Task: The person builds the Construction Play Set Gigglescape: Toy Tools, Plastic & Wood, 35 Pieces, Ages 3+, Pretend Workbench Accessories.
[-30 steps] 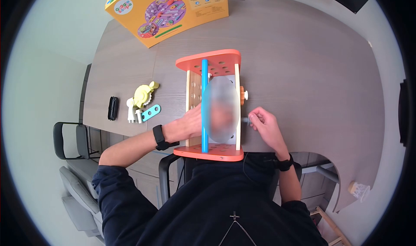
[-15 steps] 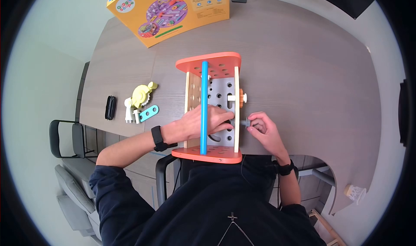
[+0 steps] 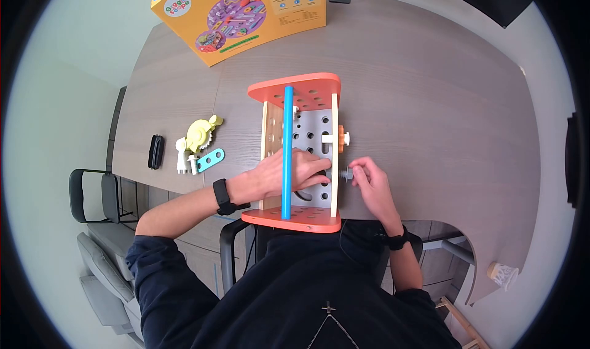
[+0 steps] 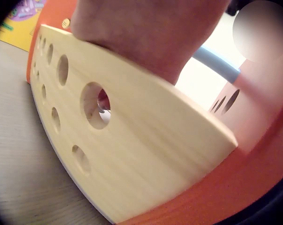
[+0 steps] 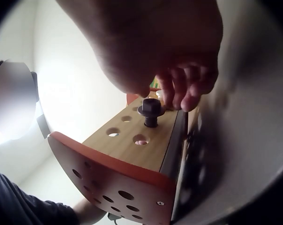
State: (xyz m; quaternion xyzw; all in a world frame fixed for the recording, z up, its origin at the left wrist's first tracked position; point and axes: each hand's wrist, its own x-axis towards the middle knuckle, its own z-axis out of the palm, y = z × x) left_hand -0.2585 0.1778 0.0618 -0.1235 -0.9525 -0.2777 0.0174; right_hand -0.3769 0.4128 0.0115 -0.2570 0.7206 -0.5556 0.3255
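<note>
A toy workbench [image 3: 294, 219] with orange-red ends, pale wooden sides and a blue bar [image 3: 287, 152] lies on the table in front of me. My left hand [image 3: 295, 169] reaches under the bar, thumb and forefinger pinching a dark grey part at the inner end of a bolt. That grey bolt [image 5: 151, 107] passes through a hole in the right-hand wooden side [image 5: 127, 140], its flanged head standing out from the wood. Outside, my right hand [image 3: 373, 186] has thumb and curled fingers at the bolt head. The left wrist view shows the other holed wooden side [image 4: 132, 136], hiding the left fingertips.
An orange piece with a white peg [image 3: 344, 139] sits on the right-hand side. To the left lie a yellow-green toy saw piece [image 3: 200, 135], a teal holed strip [image 3: 212, 160] and a black case [image 3: 156, 152]. A yellow box [image 3: 276, 17] stands behind; a paper cup [image 3: 503, 275] is at lower right.
The blur over the workbench's inside has gone, showing my left hand there. My right fingers shift slightly around the bolt head, and the bench moves a little to the left in view.
</note>
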